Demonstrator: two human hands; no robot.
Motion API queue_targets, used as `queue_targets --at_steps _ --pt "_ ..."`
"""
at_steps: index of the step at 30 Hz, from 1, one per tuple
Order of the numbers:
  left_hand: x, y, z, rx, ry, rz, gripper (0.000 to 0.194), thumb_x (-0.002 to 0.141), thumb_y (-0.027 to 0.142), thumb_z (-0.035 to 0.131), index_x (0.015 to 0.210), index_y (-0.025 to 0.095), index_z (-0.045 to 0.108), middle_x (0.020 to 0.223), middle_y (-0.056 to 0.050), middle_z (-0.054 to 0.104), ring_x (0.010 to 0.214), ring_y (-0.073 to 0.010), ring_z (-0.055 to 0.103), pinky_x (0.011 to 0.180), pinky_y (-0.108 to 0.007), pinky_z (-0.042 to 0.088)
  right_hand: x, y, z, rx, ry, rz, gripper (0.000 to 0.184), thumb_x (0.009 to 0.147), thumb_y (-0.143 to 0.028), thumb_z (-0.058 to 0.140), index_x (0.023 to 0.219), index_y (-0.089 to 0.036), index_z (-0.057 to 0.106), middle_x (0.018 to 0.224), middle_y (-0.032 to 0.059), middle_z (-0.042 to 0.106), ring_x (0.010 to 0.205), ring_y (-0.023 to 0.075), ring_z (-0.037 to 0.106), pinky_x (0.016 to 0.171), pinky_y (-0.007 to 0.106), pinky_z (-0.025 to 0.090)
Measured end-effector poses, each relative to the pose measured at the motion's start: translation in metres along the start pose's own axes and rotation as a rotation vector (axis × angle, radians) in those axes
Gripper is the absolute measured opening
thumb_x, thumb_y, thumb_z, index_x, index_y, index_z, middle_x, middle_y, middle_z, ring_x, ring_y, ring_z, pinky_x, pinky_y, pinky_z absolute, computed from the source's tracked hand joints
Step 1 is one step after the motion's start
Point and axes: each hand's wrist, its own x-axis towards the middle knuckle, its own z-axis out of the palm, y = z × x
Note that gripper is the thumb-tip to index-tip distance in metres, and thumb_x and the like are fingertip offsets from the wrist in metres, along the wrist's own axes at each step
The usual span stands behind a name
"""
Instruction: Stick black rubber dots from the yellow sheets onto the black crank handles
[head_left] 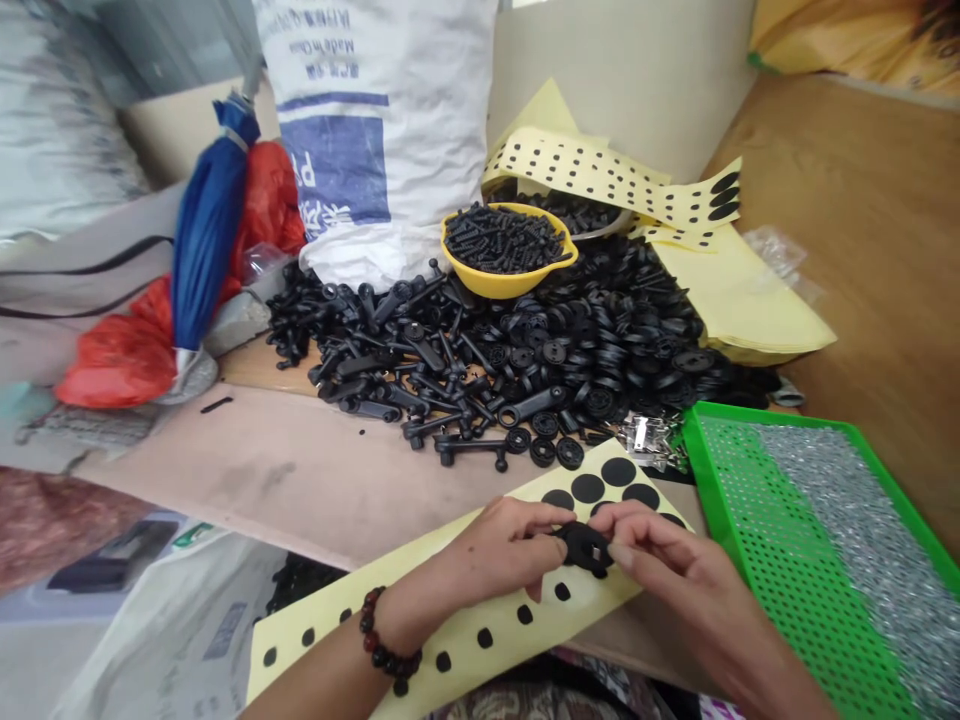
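Between my two hands is a round black plastic part [583, 548] with a small bright metal piece in its middle. My left hand [504, 552], with a beaded bracelet on its wrist, grips the part's left side between thumb and fingers. On the opposite side, my right hand [654, 548] pinches near its edge with thumb and fingertips. Beneath both hands lies a pale yellow sheet [330, 655] bearing black stickers. Large round stickers [588, 488] show at its far end, small ones [484, 637] along the near side. My fingers hide some of the part.
A heap of black crank arms and discs [525, 350] covers the table's middle. Behind stand a yellow basket [499, 285] of black screw-like pieces and a white sack [420, 120]. A green tray [772, 560] of small metal pieces sits right; a blue umbrella [206, 240] leans left.
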Motion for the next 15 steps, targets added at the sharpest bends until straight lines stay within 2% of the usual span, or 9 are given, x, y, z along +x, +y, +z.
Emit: queue_targets --at_steps 3,7,10,15 --pt "0.003 -0.008 0.002 -0.021 0.009 0.013 0.031 0.084 0.026 0.05 0.106 0.016 0.07 0.058 0.005 0.05 0.043 -0.0062 0.046 0.044 -0.016 0.034 0.0 0.002 0.0 -0.006 -0.005 -0.009 0.024 0.078 -0.039 0.067 0.063 -0.021 0.062 0.093 0.006 0.064 0.085 0.0205 0.06 0.067 0.026 0.048" --pt "0.005 -0.018 0.005 -0.042 0.028 0.03 0.031 0.084 0.027 0.05 0.105 0.015 0.069 0.06 0.004 0.05 0.045 -0.0063 0.048 0.043 -0.015 0.034 -0.001 0.001 0.001 -0.023 0.01 -0.028 0.025 0.077 -0.04 0.066 0.063 -0.02 0.061 0.092 0.0073 0.064 0.085 0.0215 0.061 0.067 0.027 0.049" --pt "0.004 -0.019 0.006 -0.071 0.053 0.049 0.031 0.084 0.026 0.05 0.107 0.015 0.069 0.063 0.004 0.052 0.047 -0.0056 0.046 0.044 -0.015 0.036 0.0 -0.004 0.003 -0.045 0.02 -0.035 0.024 0.077 -0.039 0.066 0.062 -0.021 0.06 0.091 0.0073 0.064 0.085 0.0214 0.061 0.067 0.027 0.05" --pt "0.005 -0.02 0.009 -0.138 0.106 0.027 0.026 0.078 0.025 0.058 0.1 0.017 0.068 0.076 0.0 0.059 0.056 -0.0077 0.053 0.051 -0.017 0.042 0.001 -0.015 0.01 -0.082 0.06 -0.047 0.025 0.07 -0.039 0.068 0.056 -0.021 0.058 0.084 0.0076 0.065 0.079 0.0214 0.062 0.063 0.027 0.051"
